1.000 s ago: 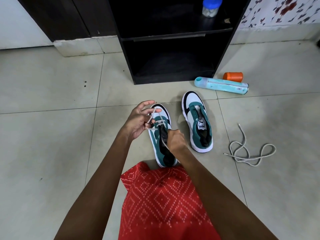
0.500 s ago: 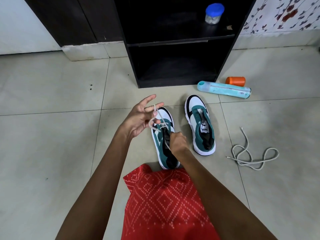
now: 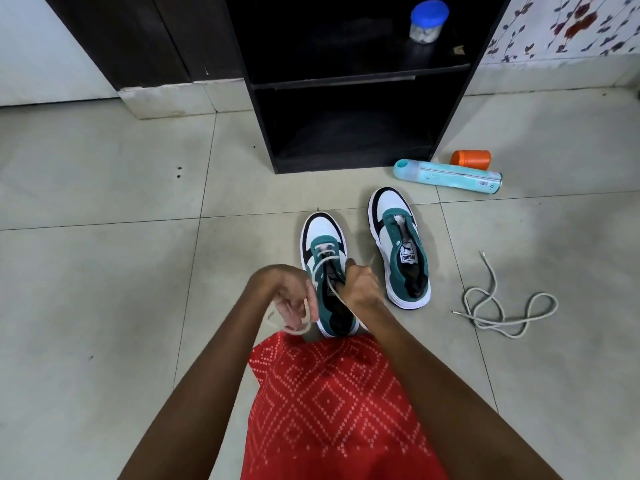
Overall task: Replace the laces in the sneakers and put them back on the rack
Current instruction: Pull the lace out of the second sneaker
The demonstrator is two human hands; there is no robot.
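Observation:
Two green, white and black sneakers stand on the tiled floor. The left sneaker (image 3: 323, 244) has a white lace (image 3: 320, 263) threaded through its front eyelets. My left hand (image 3: 289, 297) grips one end of that lace, pulled back toward me beside the shoe. On the shoe's right side, my right hand (image 3: 360, 284) grips the sneaker and the lace's other strand. The right sneaker (image 3: 401, 247) stands apart with no lace. A loose white lace (image 3: 502, 306) lies coiled on the floor at the right. The black rack (image 3: 349, 84) stands behind the shoes.
A teal bottle (image 3: 446, 176) lies on the floor beside the rack, with an orange cup (image 3: 471, 159) behind it. A blue-lidded jar (image 3: 427, 20) sits on the rack's upper shelf. My red patterned garment (image 3: 332, 403) covers my lap below the shoes.
My left hand has moved from above the shoe's toe back toward me, drawing the lace through the eyelets. The right hand stays on the shoe.

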